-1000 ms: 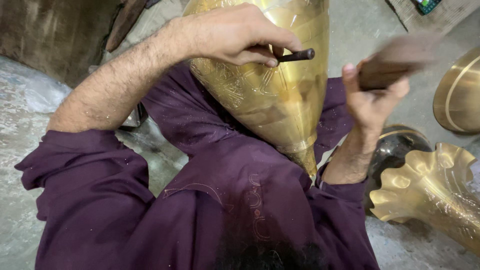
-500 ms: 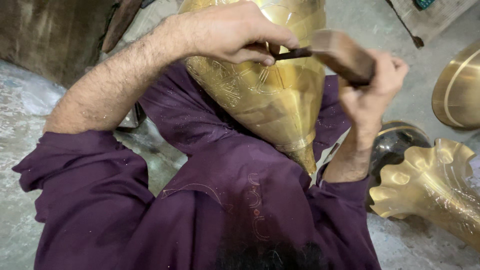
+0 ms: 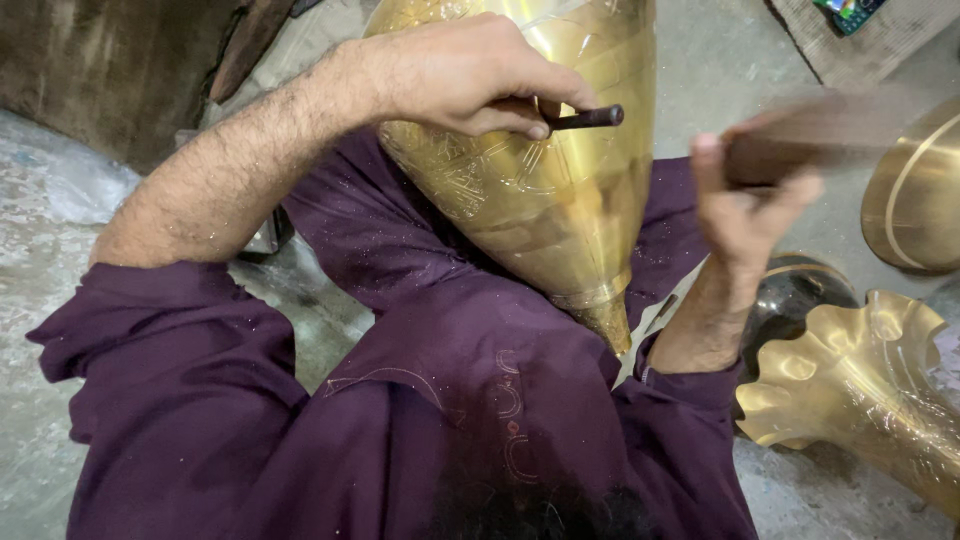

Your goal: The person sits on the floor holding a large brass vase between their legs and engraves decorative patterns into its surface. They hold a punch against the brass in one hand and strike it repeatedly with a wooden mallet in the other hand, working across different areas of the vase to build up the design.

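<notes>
1. The left hand [image 3: 465, 80] was closed around a short dark metal punch [image 3: 585, 118], whose blunt end stuck out to the right past the fingers.
2. The punch lay roughly level, with its working end hidden under the hand against the large engraved golden brass cone-shaped vessel [image 3: 545, 190].
3. The vessel rested on the lap of the purple garment [image 3: 430, 400], its long axis running from the wide top at the frame's upper edge down to the narrow neck by the right wrist.
4. The right hand [image 3: 745, 215] gripped a dark wooden mallet [image 3: 800, 140], blurred, raised just right of the punch's free end and apart from it.
5. A fluted brass horn-shaped piece [image 3: 860, 385] and a round brass bowl [image 3: 915, 200] lay on the grey floor [image 3: 720, 60] to the right.
</notes>
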The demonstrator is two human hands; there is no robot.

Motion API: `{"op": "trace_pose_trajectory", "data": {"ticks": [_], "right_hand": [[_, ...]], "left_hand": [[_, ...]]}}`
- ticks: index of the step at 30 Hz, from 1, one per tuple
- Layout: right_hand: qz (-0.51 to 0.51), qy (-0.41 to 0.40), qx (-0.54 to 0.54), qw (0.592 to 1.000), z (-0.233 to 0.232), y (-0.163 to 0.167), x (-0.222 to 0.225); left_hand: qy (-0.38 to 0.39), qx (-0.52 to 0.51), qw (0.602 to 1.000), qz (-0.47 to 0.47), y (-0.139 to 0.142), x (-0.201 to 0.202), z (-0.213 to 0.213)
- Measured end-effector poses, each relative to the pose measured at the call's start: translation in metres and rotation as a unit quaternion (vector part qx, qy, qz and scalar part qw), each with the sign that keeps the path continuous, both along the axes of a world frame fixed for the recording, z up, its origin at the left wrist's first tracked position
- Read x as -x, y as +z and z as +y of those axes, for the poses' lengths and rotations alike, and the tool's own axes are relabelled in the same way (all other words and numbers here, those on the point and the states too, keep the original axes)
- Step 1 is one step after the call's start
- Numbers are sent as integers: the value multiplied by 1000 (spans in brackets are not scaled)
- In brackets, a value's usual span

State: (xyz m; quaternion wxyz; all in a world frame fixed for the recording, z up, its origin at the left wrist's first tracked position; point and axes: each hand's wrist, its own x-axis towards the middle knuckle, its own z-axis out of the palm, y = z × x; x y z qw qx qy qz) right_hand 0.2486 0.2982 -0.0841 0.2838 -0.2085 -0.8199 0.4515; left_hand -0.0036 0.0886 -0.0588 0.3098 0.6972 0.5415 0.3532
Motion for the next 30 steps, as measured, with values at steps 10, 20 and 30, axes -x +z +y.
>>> {"op": "trace_pose_trajectory", "data": {"ticks": [10,20,30], "right_hand": [[-77,74,-312,944,3,1,-6],[-16,66,-206,976,2,0,3],[-18,7,-61,998,2,10,1]], "left_hand": [[11,35,999,12,1,0,-4],[5,-2,1000,3,1,1,-11],[10,-14,1000,-11,-1,1,-10]]}}
